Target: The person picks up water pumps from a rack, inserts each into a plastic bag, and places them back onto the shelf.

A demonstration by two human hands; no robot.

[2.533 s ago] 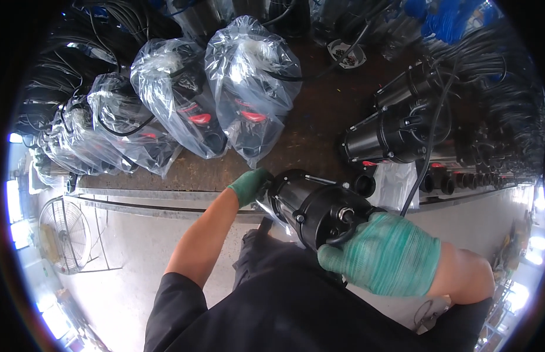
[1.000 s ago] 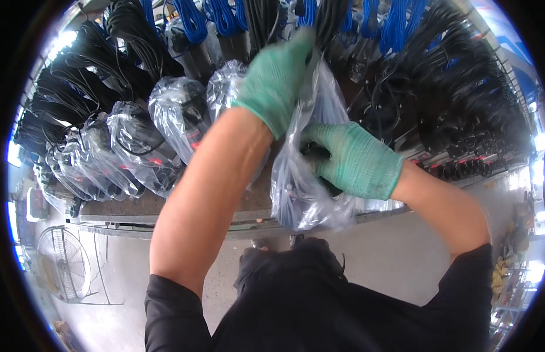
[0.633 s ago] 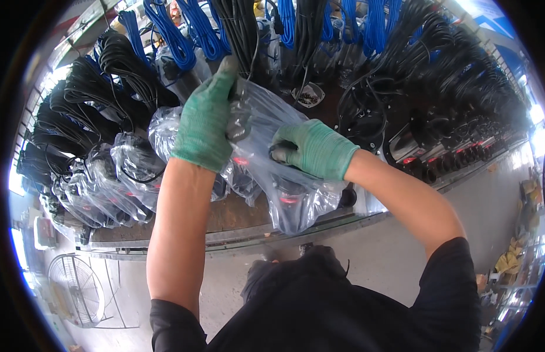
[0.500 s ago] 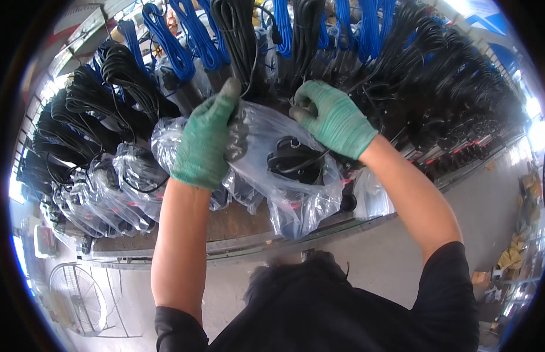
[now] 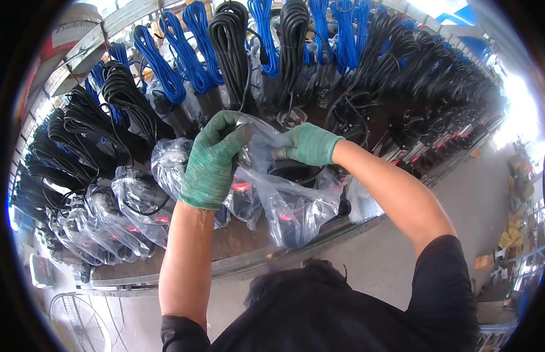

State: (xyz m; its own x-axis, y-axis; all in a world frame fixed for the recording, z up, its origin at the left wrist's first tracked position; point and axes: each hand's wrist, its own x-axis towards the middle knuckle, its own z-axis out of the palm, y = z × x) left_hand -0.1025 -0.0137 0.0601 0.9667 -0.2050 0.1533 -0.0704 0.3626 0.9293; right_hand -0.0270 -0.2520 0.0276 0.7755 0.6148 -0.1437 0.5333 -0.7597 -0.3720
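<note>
My left hand [image 5: 212,161], in a green knitted glove with dark fingertips, is closed on the gathered upper edge of a clear plastic bag [image 5: 262,154]. Opposite it, my right hand [image 5: 312,145], gloved the same way, pinches the bag's other side; its fingertips are partly covered by the film. Inside the bag stands a black device [image 5: 296,175] with a cable on top, partly hidden by the plastic and my right hand. Low on it, a red patch [image 5: 285,217] shows through.
Bagged devices [image 5: 140,196] crowd the bench [image 5: 237,249] on the left. Black cable coils [image 5: 230,47] and blue coils [image 5: 196,53] stand behind. Unbagged black units [image 5: 413,132] fill the right. A small clear dish [image 5: 292,119] sits beyond my hands. A fan [image 5: 79,320] stands lower left.
Both hands have come lower in the picture, and my right hand has moved left, closer to my left. The bag's mouth is now bunched between them, and the device's top is more covered.
</note>
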